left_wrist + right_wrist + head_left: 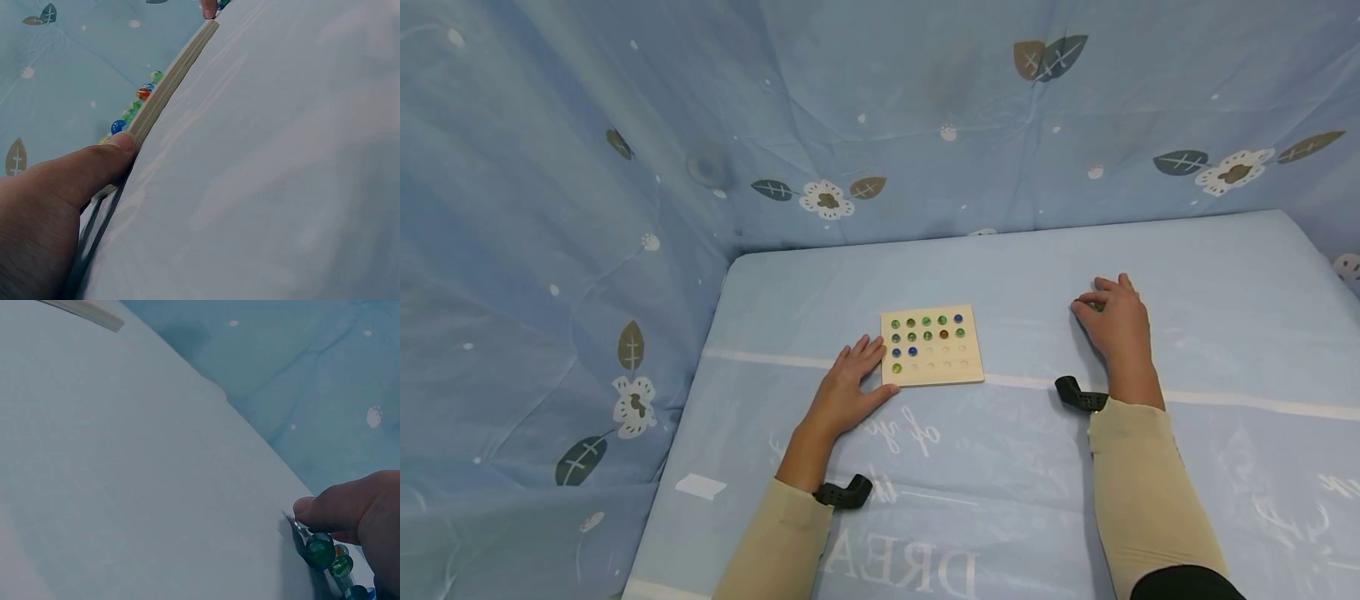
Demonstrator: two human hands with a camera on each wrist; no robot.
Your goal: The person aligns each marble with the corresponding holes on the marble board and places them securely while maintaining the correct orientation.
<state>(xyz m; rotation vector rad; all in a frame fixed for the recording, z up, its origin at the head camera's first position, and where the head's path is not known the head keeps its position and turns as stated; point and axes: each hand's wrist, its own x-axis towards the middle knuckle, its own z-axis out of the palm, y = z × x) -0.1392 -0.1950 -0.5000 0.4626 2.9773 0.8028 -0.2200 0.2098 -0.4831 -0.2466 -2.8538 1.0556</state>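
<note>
Left hand [844, 394] at the board [938, 357], right hand [1117, 322] at loose marbles [320, 553]

Flat on the table [1022, 317], the board has the left hand at its eight o'clock, digits spread and touching its edge. Seated marbles [927, 336] fill its two upper rows, two holes of the third and one of the fourth, towards nine o'clock. At three o'clock, well apart, the right hand bends over the loose marbles; whether it pinches one, I cannot tell.

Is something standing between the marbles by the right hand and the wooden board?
Perhaps a clear rim beside the marbles, though it is hard to tell; beyond it, only tablecloth shows up to the board.
</note>
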